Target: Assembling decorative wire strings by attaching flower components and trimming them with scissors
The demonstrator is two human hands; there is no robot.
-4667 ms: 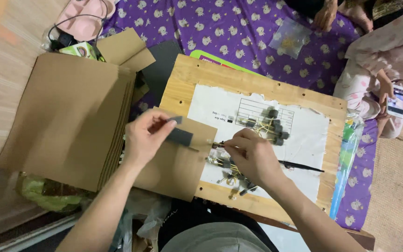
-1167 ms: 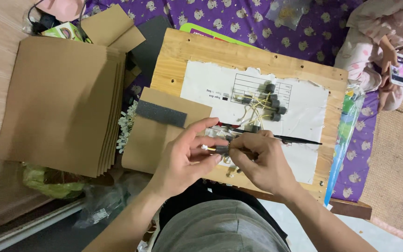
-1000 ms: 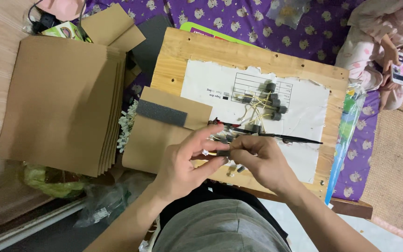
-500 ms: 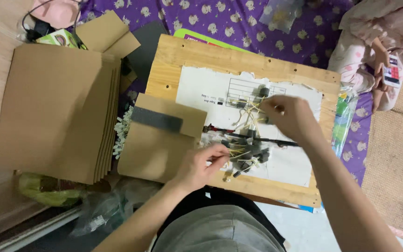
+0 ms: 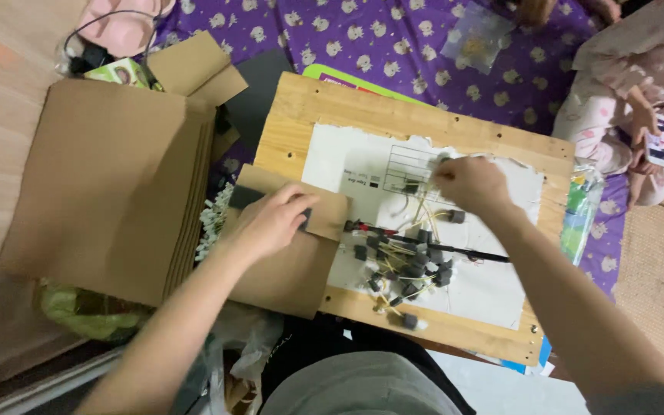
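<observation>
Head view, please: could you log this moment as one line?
left hand: resting on flat brown cardboard piece | right hand: pinching small grey wired parts over white paper sheet | wooden board

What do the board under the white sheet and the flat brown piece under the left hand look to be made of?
The pale rectangular board looks like unfinished light wood: grain lines and small holes near its edges show. The flat brown piece under the left hand looks like matte corrugated cardboard, matching the big stack beside it; its edge is too blurred to confirm.

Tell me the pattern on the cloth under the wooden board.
Purple cloth with small white animal-like figures, seen from the head view.
</observation>
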